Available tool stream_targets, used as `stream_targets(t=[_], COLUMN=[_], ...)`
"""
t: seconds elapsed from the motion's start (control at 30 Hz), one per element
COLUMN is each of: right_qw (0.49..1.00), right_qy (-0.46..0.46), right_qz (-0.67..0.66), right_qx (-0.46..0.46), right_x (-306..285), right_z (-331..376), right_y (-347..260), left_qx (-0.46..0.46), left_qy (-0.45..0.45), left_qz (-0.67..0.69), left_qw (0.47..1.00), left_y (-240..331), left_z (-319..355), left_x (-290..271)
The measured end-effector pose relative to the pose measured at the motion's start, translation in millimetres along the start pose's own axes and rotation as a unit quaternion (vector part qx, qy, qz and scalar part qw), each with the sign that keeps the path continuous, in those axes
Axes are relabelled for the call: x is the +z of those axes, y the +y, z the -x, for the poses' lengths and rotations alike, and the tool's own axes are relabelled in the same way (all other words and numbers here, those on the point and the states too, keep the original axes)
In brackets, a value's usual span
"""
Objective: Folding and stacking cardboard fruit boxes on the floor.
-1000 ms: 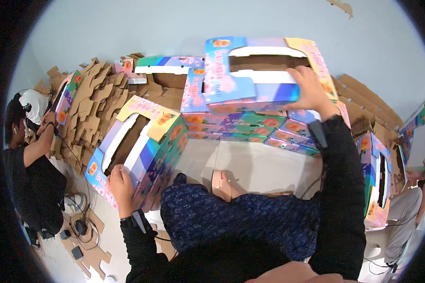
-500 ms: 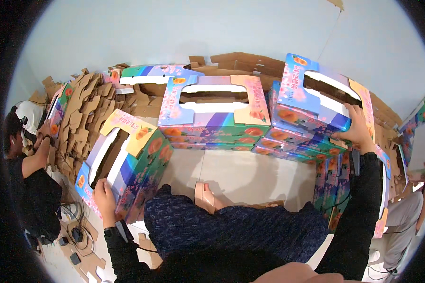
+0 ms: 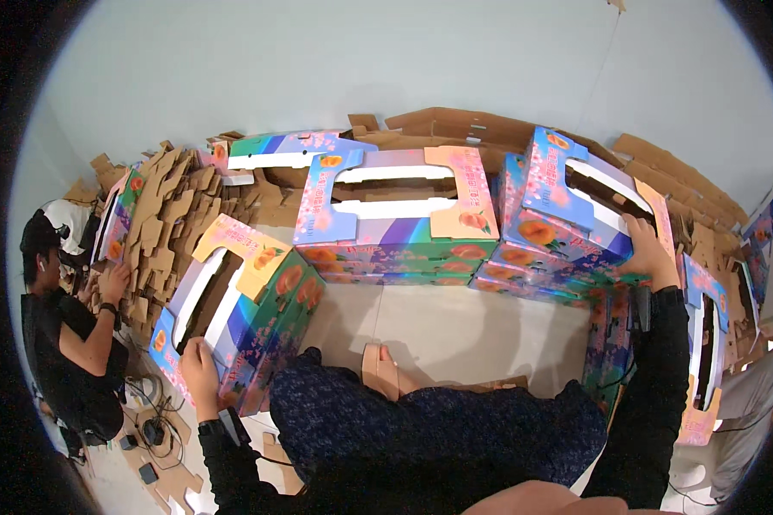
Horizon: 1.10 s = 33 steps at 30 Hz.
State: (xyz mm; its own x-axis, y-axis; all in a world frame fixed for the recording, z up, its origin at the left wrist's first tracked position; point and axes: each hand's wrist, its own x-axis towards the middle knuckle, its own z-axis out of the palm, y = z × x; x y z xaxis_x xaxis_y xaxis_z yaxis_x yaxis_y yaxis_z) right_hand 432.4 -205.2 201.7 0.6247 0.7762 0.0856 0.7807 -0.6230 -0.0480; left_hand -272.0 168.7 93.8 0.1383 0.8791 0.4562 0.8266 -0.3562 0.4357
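Observation:
My left hand grips the near edge of a colourful fruit-printed cardboard box, the top one of a stack at my left; its top has a long cut-out. On the right, my right hand holds the near right corner of another such box, thumb and fingers around the edge. That box lies slightly askew on a stack of similar boxes. Between them stands a middle stack, topped by a box with a white-edged opening.
Brown cardboard pieces pile up at the left and along the wall. A further box stands at my right. One person sits at the left, another at the right. Cables lie on the floor.
The box in my right hand has come down a little onto its stack. My left hand stays on its box. The view has shifted slightly, and the person at the left has moved their arm.

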Motion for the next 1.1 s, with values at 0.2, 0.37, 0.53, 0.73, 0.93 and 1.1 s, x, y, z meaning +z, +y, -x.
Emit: stream_targets(t=[0.2, 0.37, 0.53, 0.73, 0.93, 1.1], right_qw=[1.0, 0.997, 0.999, 0.999, 1.0, 0.999], right_qy=[-0.009, 0.037, 0.001, 0.007, -0.016, -0.034], right_qz=[0.018, 0.047, 0.01, -0.013, -0.018, 0.04], right_qx=[-0.011, -0.054, -0.046, -0.031, 0.008, 0.008], right_x=[-5.0, -1.2, -1.5, 2.1, 4.1, 16.8], right_z=[-3.2, -8.9, -17.4, -18.6, -29.6, -30.3], right_y=[-2.3, -4.9, -2.1, 0.1, 5.0, 21.8], left_qx=[-0.011, -0.009, 0.006, 0.006, 0.027, 0.029], left_qy=[-0.015, -0.009, -0.017, -0.017, 0.027, 0.001], left_qz=[0.022, 0.017, 0.01, -0.005, 0.02, 0.001], left_qw=[1.0, 1.0, 1.0, 1.0, 0.999, 1.0], left_y=[4.5, 2.3, -3.7, -3.8, -73.6, -13.0], left_z=[-1.6, -1.9, -2.0, -2.5, -1.4, -4.2], left_x=[-3.5, -3.5, 0.0, 0.4, 39.2, 3.1])
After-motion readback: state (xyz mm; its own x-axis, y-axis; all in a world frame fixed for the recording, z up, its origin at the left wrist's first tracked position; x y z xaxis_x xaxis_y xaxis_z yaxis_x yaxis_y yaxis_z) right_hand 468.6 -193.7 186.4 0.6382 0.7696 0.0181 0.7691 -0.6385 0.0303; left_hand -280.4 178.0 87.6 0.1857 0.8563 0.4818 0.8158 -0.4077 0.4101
